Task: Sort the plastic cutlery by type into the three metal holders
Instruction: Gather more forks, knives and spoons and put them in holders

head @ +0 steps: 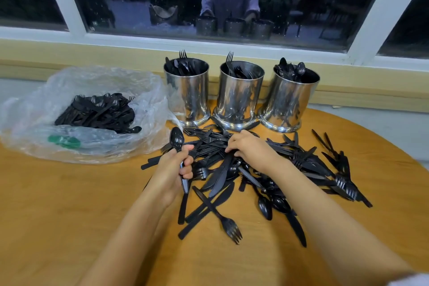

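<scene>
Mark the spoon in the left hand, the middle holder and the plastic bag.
spoon [177, 139], head view, on its bowl above the fist.
middle holder [240, 97], head view, on its front wall.
plastic bag [97, 81], head view, on its crinkled upper side.

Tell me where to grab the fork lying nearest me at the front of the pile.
Pinch the fork at its neck, just behind the prongs, coming from above on the near side. That end lies alone on bare table; the handle end runs up across crossed knives, so it is probably harder to get at.
</scene>
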Demonstrator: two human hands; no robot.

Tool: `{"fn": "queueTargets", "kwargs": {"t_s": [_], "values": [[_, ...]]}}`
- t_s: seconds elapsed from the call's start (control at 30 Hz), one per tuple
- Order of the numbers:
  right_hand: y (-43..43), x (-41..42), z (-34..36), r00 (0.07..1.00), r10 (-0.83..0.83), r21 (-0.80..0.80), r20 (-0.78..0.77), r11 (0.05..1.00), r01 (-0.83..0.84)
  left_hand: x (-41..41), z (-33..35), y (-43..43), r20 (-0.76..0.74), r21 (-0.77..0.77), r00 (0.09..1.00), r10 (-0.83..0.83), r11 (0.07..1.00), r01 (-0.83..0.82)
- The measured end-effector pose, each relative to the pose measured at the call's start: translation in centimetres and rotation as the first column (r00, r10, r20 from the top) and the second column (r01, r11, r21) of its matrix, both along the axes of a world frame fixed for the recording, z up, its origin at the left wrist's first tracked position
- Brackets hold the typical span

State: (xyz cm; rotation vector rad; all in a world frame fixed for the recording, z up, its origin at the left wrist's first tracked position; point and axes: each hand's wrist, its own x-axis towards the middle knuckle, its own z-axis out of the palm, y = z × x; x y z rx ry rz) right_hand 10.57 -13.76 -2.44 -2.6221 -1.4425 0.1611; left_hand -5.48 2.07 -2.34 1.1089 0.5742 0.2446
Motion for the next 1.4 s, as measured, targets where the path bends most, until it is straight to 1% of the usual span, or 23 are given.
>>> {"fn": "queueTargets", "kwargs": {"t_s": [0.1,0.13,0.23,0.3,0.37,0.4,0.43,0.5,0.6,0.67,0.73,0.77,0.8,0.83,0.9,0.97,1.07,1.1,1.13,1.2,1.27,1.33,1.4], "values": [[0.3,0.4,0.8,0.997,0.041,-0.119,0.072,0.992,-0.033,0.0,-0.2,0.2,0.000,-0.017,1.000,0.000,1.000,0.000],[0.3,0.3,1.1,0.995,0.051,-0.134,0.087,0.990,-0.039,0.0,-0.2,0.2,0.000,-0.019,1.000,0.002,1.000,-0.002],[-0.4,0.2,1.6,0.986,0.049,-0.068,0.156,0.997,-0.039,0.1,-0.2,0.3,0.000,-0.031,1.000,0.025,0.999,-0.025],[-1.2,0.3,1.7,0.968,0.020,0.004,0.250,1.000,-0.022,0.1,-0.3,0.3,0.014,-0.072,0.999,0.048,0.996,-0.047],[-2.1,0.5,1.8,0.948,-0.061,0.080,0.314,0.996,0.037,0.2,-0.2,0.1,0.042,-0.129,0.996,0.074,0.989,-0.068],[-2.6,0.4,2.0,0.946,-0.113,0.115,0.304,0.990,0.081,0.2,-0.1,0.0,0.055,-0.153,0.995,0.085,0.985,-0.076],[-3.2,0.2,2.2,0.950,-0.172,0.157,0.259,0.978,0.134,0.2,0.0,-0.1,0.066,-0.172,0.994,0.093,0.982,-0.080],[-4.1,-0.7,2.4,0.957,-0.281,0.263,0.072,0.931,0.254,0.2,0.2,-0.6,0.089,-0.204,0.992,0.090,0.976,-0.071],[-4.9,-2.7,2.2,0.924,-0.313,0.406,-0.219,0.832,0.378,0.0,0.2,-1.8,0.118,-0.240,0.991,0.055,0.971,-0.025],[-4.7,-4.0,1.9,0.850,-0.269,0.480,-0.453,0.730,0.486,0.0,0.2,-2.7,0.114,-0.224,0.993,0.044,0.974,-0.018],[-4.7,-5.7,1.7,0.720,-0.167,0.496,-0.674,0.619,0.609,-0.1,0.2,-4.1,0.118,-0.212,0.992,0.033,0.977,-0.007],[-4.3,-6.4,1.6,0.659,-0.111,0.484,-0.744,0.591,0.646,0.0,0.1,-4.5,0.125,-0.213,0.992,0.012,0.977,0.015],[-3.9,-7.3,1.3,0.625,-0.071,0.473,-0.777,0.590,0.655,0.0,-0.1,-5.0,0.130,-0.212,0.991,-0.016,0.976,0.043],[-3.5,-8.1,1.1,0.621,-0.048,0.468,-0.782,0.613,0.637,0.0,-0.2,-5.5,0.132,-0.208,0.990,-0.038,0.976,0.066],[-2.9,-9.1,0.4,0.663,-0.034,0.472,-0.748,0.674,0.568,0.1,-0.4,-6.3,0.143,-0.207,0.989,-0.029,0.977,0.059],[-2.6,-8.9,0.0,0.733,-0.054,0.497,-0.678,0.702,0.511,0.3,-0.4,-6.3,0.161,-0.202,0.986,0.042,0.979,-0.008],[-3.0,-6.3,-0.1,0.865,-0.207,0.515,-0.457,0.731,0.447,0.9,-0.4,-4.4,0.162,-0.228,0.975,0.151,0.967,-0.111],[-3.1,-5.3,0.0,0.899,-0.238,0.498,-0.367,0.766,0.406,1.2,-0.4,-3.7,0.147,-0.224,0.976,0.163,0.966,-0.128],[-3.1,-4.4,0.1,0.928,-0.231,0.471,-0.291,0.810,0.349,1.6,-0.4,-3.1,0.137,-0.215,0.976,0.169,0.967,-0.137],[-2.4,-3.1,0.4,0.972,-0.143,0.372,-0.186,0.905,0.204,2.4,-0.6,-2.3,0.139,-0.217,0.975,0.176,0.966,-0.143],[-1.5,-2.3,0.6,0.993,-0.050,0.202,-0.104,0.977,0.070,3.0,-0.7,-1.9,0.155,-0.246,0.972,0.178,0.959,-0.137],[-0.8,-1.6,0.9,0.999,0.028,0.006,-0.023,1.000,-0.028,3.3,-1.0,-1.7,0.177,-0.264,0.969,0.175,0.956,-0.125],[-0.5,-1.2,1.1,0.993,0.105,-0.130,0.057,0.987,-0.097,3.4,-1.3,-1.4,0.189,-0.270,0.967,0.173,0.956,-0.118]]}}
